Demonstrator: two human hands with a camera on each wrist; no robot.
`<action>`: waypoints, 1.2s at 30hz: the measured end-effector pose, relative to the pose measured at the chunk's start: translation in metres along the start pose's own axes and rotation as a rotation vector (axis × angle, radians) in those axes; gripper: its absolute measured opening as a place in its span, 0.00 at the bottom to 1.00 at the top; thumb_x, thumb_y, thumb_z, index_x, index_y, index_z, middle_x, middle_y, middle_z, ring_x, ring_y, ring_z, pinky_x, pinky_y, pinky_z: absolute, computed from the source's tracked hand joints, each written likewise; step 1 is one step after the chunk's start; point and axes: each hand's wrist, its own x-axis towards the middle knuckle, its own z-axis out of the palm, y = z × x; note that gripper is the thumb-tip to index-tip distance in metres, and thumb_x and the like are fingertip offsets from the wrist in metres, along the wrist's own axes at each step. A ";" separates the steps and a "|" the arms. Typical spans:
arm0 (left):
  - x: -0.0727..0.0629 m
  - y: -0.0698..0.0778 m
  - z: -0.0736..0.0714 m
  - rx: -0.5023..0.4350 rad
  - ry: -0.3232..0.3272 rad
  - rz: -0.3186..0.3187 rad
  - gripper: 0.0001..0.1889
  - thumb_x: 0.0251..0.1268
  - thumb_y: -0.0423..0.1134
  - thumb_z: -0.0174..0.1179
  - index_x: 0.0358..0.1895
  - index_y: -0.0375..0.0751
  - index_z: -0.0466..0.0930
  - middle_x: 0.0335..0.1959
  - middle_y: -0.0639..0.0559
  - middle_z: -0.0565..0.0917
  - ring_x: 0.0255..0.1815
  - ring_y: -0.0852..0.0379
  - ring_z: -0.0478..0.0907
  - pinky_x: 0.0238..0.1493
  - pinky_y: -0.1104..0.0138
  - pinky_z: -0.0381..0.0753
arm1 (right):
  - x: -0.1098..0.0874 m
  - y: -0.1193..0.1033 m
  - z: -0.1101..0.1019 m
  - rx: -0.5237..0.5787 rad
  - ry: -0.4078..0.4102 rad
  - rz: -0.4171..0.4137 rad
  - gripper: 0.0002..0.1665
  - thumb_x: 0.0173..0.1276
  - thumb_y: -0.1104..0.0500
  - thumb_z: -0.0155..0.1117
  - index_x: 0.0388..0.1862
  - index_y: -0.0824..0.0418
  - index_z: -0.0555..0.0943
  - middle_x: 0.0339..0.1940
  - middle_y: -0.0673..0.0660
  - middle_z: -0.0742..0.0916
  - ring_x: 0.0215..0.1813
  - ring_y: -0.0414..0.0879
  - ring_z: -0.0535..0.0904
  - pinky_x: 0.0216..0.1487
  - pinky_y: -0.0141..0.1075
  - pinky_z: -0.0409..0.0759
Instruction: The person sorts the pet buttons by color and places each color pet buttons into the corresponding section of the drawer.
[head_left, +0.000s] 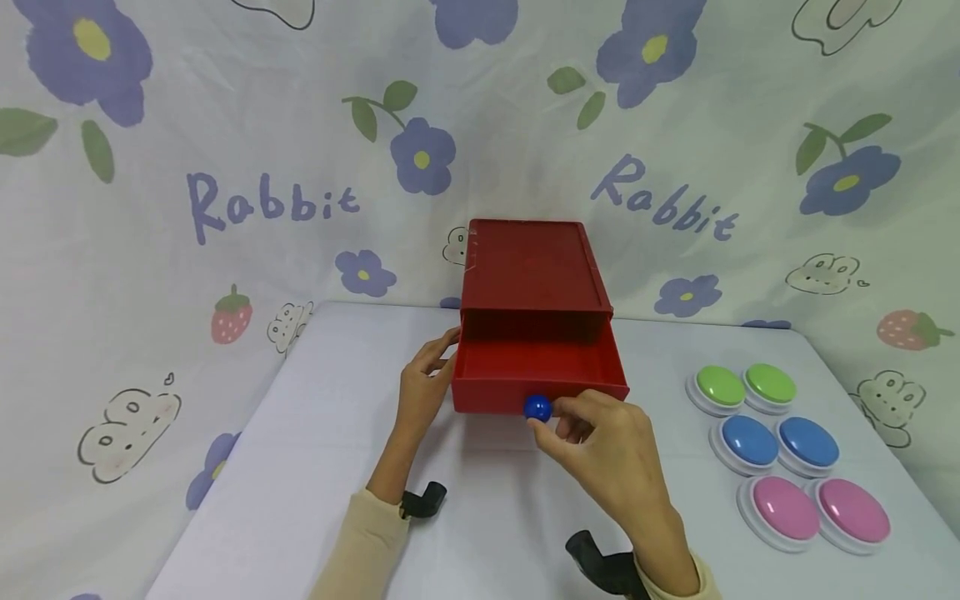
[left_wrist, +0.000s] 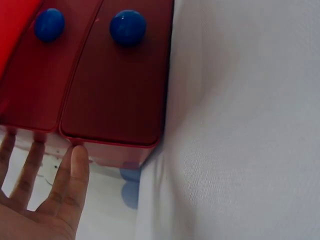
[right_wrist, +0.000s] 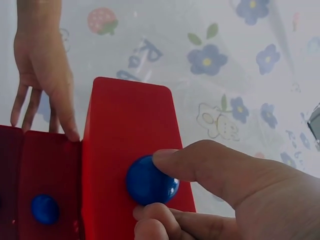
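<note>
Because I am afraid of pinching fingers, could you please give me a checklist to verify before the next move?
1. Right hand pinches blue knob of open drawer: ok.
2. Left hand touches side of the red cabinet: ok.
3. No hand inside the drawer: ok.
4. Drawer's shadowed back holds nothing: cannot tell.
5. Lower drawers closed: ok.
6. Coloured buttons clear of the drawer: ok.

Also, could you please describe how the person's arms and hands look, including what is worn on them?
Both the left hand and right hand are bare, with no gloves. The left sleeve and right sleeve are plain beige. At each cuff sits a black, bent wrist device; no cables or markings can be made out.
</note>
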 end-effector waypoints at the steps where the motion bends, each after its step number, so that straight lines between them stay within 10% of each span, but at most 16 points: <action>1: 0.000 0.000 0.000 0.002 -0.001 -0.002 0.22 0.71 0.49 0.63 0.66 0.59 0.78 0.60 0.56 0.81 0.47 0.52 0.84 0.42 0.71 0.83 | 0.000 -0.001 -0.001 -0.003 -0.002 -0.001 0.11 0.49 0.58 0.84 0.29 0.58 0.89 0.19 0.42 0.78 0.24 0.37 0.73 0.26 0.29 0.80; 23: -0.002 -0.004 -0.007 0.015 0.006 -0.001 0.21 0.71 0.52 0.62 0.66 0.65 0.78 0.60 0.61 0.80 0.47 0.55 0.83 0.44 0.67 0.86 | -0.010 -0.018 -0.014 -0.083 -0.097 0.007 0.09 0.50 0.55 0.83 0.28 0.54 0.89 0.17 0.38 0.77 0.23 0.33 0.72 0.27 0.29 0.79; 31: -0.002 -0.005 -0.006 0.005 0.017 -0.003 0.21 0.70 0.52 0.62 0.65 0.65 0.78 0.59 0.61 0.81 0.46 0.55 0.84 0.42 0.67 0.86 | -0.017 -0.027 -0.030 -0.147 -0.276 0.130 0.17 0.55 0.46 0.80 0.42 0.49 0.89 0.23 0.38 0.79 0.28 0.36 0.75 0.31 0.28 0.81; 36: 0.000 -0.005 -0.004 0.016 -0.012 -0.012 0.22 0.71 0.55 0.60 0.67 0.65 0.76 0.60 0.61 0.79 0.48 0.55 0.83 0.44 0.66 0.87 | -0.027 -0.016 -0.056 -0.117 -0.221 0.185 0.13 0.59 0.49 0.78 0.43 0.45 0.88 0.26 0.38 0.81 0.30 0.36 0.77 0.31 0.27 0.82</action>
